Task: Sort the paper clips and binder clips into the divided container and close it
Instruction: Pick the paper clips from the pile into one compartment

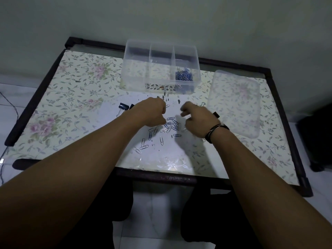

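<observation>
Mid-sort: left hand and right hand curled, pinching silver wire paper clips scattered on floral table; next, carry them to clear three-compartment plastic container, rightmost bay.

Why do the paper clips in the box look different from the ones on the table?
The paper clips in the box are blue and heaped in a tight pile in the right compartment of the clear container. The paper clips on the table look mostly silvery and lie spread out flat, near the hands. Those in the box are already sorted; those on the table are not yet. Both groups have the same looped wire shape.
</observation>
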Demonstrator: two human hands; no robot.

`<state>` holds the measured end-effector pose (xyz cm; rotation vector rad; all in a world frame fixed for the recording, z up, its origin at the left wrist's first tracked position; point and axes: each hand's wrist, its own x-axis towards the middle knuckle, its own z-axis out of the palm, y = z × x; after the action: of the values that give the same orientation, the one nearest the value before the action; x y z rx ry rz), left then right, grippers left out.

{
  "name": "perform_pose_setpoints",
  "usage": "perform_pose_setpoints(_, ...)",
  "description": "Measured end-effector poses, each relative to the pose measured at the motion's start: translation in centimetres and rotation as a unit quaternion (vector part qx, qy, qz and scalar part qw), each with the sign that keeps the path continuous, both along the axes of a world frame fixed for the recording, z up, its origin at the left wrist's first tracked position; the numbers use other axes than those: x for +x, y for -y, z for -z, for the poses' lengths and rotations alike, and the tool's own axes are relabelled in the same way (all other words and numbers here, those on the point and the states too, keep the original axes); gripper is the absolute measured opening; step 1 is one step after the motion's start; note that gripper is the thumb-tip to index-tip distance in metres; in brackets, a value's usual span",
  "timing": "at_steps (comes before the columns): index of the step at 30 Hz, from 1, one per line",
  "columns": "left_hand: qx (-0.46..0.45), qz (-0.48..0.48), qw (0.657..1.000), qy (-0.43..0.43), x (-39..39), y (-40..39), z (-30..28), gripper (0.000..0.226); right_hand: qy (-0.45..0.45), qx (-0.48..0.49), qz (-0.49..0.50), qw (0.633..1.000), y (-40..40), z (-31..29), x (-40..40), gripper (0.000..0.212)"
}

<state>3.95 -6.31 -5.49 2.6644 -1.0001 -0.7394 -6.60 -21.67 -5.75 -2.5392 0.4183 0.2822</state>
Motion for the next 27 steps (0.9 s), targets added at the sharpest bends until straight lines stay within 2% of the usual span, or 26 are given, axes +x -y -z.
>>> perform_pose_setpoints(1, -0.001, 0.003, 1.000, -0.004, -0.1, 0.1, 0.0, 0.036, 0.009, -0.021, 0.046, 0.999, 0.9, -0.4, -0.6, 0.042)
perform_pose_setpoints(3, -0.002, 0.011, 1.000, -0.009, -0.4, 0.3, -0.1, 0.036, -0.028, -0.082, 0.094, 0.992, 2.8, -0.7, -2.3, 0.031)
perform_pose_setpoints(6, 0.001, 0.030, 1.000, -0.005, -0.7, 0.7, -0.2, 0.024, -0.138, -0.095, 0.099, 0.981, 3.2, -0.4, -5.1, 0.022)
perform_pose_setpoints(8, 0.006, 0.042, 0.999, 0.004, -0.7, 0.8, -0.2, 0.020, -0.170, -0.101, 0.087, 0.976, 2.2, 0.2, -6.0, 0.020)
perform_pose_setpoints(11, 0.017, 0.045, 0.999, 0.019, -0.8, 0.5, -0.3, 0.021, -0.158, -0.127, 0.061, 0.977, 0.4, 0.9, -5.8, 0.036)
perform_pose_setpoints(13, 0.030, 0.040, 0.998, 0.025, -0.7, 0.1, -0.2, 0.020, -0.141, -0.128, 0.045, 0.981, -0.6, 1.4, -5.3, 0.029)
perform_pose_setpoints(15, 0.047, 0.033, 0.998, 0.022, -0.6, -0.4, 0.0, 0.033, -0.135, -0.118, 0.032, 0.983, -1.1, 1.9, -4.8, 0.026)
perform_pose_setpoints(17, 0.062, 0.027, 0.997, 0.021, -0.3, -1.0, 0.2, 0.036, -0.121, -0.122, 0.022, 0.985, -1.4, 2.2, -4.5, 0.024)
perform_pose_setpoints(19, 0.074, 0.026, 0.997, 0.018, 0.0, -1.5, 0.3, 0.036, -0.088, -0.131, 0.015, 0.987, -1.5, 2.2, -4.0, 0.005)
perform_pose_setpoints(21, 0.084, 0.024, 0.996, 0.015, 0.1, -1.7, 0.0, 0.036, -0.093, -0.137, -0.005, 0.986, -1.3, 2.3, -3.7, 0.020)
perform_pose_setpoints(25, 0.098, 0.041, 0.994, 0.030, -0.1, -1.7, -0.5, 0.039, -0.157, -0.178, 0.009, 0.971, -1.8, 2.1, -3.7, 0.019)
perform_pose_setpoints(27, 0.112, 0.041, 0.992, 0.035, -0.4, -1.8, -0.9, 0.041, -0.127, -0.186, 0.012, 0.974, -2.1, 1.9, -3.2, 0.027)
